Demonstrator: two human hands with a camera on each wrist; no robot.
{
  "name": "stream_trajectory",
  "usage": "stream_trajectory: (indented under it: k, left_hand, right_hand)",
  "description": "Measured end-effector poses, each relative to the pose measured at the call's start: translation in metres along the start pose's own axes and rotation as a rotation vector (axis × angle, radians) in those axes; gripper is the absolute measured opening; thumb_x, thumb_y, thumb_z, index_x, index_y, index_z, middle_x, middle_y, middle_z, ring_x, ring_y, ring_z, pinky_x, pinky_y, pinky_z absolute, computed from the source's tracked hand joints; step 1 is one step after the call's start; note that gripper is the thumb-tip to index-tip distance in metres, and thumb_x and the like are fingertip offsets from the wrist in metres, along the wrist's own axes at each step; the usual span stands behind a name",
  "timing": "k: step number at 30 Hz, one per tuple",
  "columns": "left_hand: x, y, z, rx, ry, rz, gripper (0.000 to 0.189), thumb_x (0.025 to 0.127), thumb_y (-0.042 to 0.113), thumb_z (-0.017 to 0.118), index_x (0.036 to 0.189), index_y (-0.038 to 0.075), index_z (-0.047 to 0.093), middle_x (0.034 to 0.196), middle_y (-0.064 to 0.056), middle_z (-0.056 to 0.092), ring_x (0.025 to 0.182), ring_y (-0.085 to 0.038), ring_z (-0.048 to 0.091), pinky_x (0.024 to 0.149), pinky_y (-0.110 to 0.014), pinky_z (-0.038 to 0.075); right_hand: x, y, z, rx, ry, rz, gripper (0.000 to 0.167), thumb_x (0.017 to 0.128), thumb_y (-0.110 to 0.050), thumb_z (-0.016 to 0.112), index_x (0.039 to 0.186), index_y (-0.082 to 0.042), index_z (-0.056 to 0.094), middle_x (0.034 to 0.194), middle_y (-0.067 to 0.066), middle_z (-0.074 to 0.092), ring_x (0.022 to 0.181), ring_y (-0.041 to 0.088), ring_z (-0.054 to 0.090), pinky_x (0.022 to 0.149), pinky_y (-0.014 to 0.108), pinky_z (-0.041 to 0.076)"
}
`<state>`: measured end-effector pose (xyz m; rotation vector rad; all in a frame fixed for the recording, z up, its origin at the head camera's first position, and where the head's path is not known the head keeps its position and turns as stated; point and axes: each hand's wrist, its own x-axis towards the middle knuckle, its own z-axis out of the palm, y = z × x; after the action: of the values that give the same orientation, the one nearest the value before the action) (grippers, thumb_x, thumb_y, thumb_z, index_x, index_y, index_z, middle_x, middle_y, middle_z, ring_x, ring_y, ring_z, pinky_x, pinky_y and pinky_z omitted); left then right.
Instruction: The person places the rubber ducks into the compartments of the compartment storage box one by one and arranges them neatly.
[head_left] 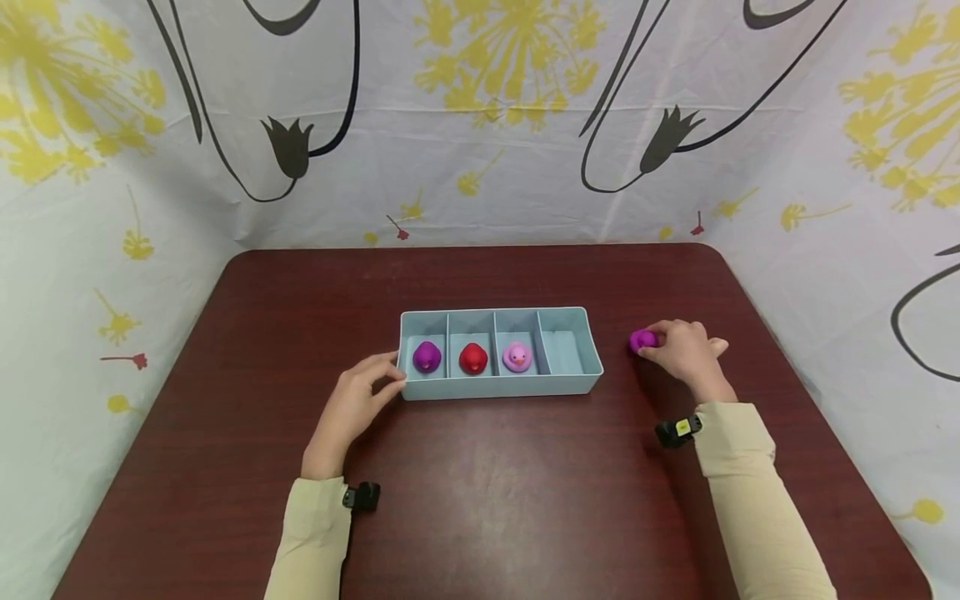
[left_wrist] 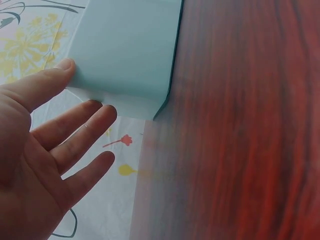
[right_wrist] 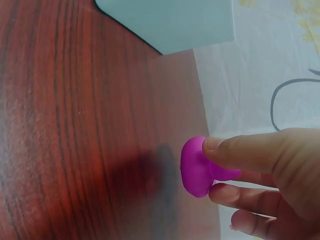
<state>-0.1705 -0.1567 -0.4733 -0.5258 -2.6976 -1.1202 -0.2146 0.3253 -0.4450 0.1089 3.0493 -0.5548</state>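
A light blue tray [head_left: 495, 388] with compartments sits on the table. In the head view, from the left, its compartments hold a purple toy duck [head_left: 427, 357], a red toy duck [head_left: 473, 358] and a pink toy duck [head_left: 517, 357]; the rightmost compartment is bare. My left hand [head_left: 362, 403] holds the tray's front left corner, its thumb [left_wrist: 64, 65] at the edge and fingertips by the end wall. Right of the tray, my right hand [head_left: 686, 354] pinches another purple toy duck [right_wrist: 196, 167] between thumb and fingers, close over the table.
The dark red-brown wooden table [head_left: 510, 492] has rounded far corners. A white cloth [head_left: 495, 192] printed with yellow and grey flowers hangs behind it and along both sides. Small black cameras [head_left: 363, 497] are worn at both wrists.
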Motion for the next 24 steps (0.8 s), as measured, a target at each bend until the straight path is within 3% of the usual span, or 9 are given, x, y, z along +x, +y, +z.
stream_trajectory:
  k: [9,24]
  left_hand:
    - [0.000,-0.001,0.001,0.005,-0.006,-0.004,0.010,0.085,0.014,0.072,0.094,0.010,0.070,0.129,-0.013,0.060,0.119,-0.030,0.057,0.097,-0.048,0.048]
    - [0.001,0.002,-0.001,-0.001,-0.015,-0.032,0.010,0.086,0.015,0.072,0.094,0.010,0.070,0.131,-0.011,0.060,0.121,-0.029,0.056,0.099,-0.047,0.047]
  right_hand:
    - [0.000,-0.008,-0.005,-0.006,-0.010,-0.023,0.040,0.085,-0.027,0.070,0.116,-0.002,0.063,0.107,0.024,0.062,0.101,0.043,0.041,0.072,0.058,0.020]
    - [-0.005,-0.029,-0.017,-0.009,0.047,-0.092,0.038,0.083,-0.026,0.072,0.112,-0.001,0.066,0.103,0.023,0.065,0.095,0.039,0.044,0.072,0.058,0.021]
